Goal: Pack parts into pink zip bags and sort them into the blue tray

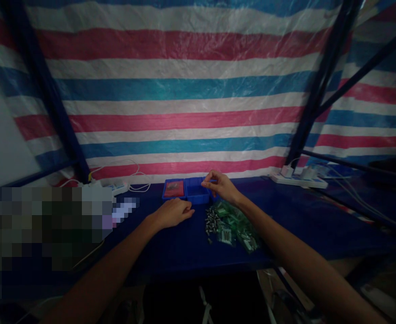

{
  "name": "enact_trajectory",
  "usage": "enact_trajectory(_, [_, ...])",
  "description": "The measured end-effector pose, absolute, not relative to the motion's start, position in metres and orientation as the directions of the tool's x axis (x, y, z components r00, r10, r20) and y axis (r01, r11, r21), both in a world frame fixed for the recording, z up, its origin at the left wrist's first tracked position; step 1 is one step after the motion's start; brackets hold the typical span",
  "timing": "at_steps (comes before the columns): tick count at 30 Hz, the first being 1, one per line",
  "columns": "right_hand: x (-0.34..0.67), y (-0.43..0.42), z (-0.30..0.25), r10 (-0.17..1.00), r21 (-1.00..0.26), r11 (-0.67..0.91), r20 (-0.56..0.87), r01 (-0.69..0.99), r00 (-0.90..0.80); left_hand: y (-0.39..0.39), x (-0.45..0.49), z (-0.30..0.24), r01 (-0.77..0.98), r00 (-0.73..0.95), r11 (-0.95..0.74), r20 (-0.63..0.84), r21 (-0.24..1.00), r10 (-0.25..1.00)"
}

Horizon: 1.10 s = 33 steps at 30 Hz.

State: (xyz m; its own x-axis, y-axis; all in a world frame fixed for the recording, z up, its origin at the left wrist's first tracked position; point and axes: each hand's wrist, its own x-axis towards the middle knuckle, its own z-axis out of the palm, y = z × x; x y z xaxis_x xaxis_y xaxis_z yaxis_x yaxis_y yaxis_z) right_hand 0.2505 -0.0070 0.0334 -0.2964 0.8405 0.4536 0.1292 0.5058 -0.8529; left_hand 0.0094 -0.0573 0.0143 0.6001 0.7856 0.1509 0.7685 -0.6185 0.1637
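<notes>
Fingers (207, 182) pinched over blue tray (198, 194), right hand (220, 185)

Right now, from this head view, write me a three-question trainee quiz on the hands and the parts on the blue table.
1. True or false: the right hand is pinched over the edge of the empty blue tray.
2. Where does the left hand rest? A) inside the tray with the red insert; B) on the blue table in front of the trays; C) on the white power strip.
3. Fill in: the loose small metal parts lie just beside a heap of clear bags with ____ contents.

Key: 1 true; 2 B; 3 green. Whether the right hand's fingers grip a part is too small to tell.
</notes>
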Motion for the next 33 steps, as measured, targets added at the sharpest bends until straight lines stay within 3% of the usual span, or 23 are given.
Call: enact_trajectory(33, [0.2494, -0.0116, 0.0341, 0.797, -0.827, 0.532, 0.415, 0.184, -0.439, -0.0569, 0.0087, 0.0124, 0.761, 0.610, -0.625, 0.137, 0.176, 0.781])
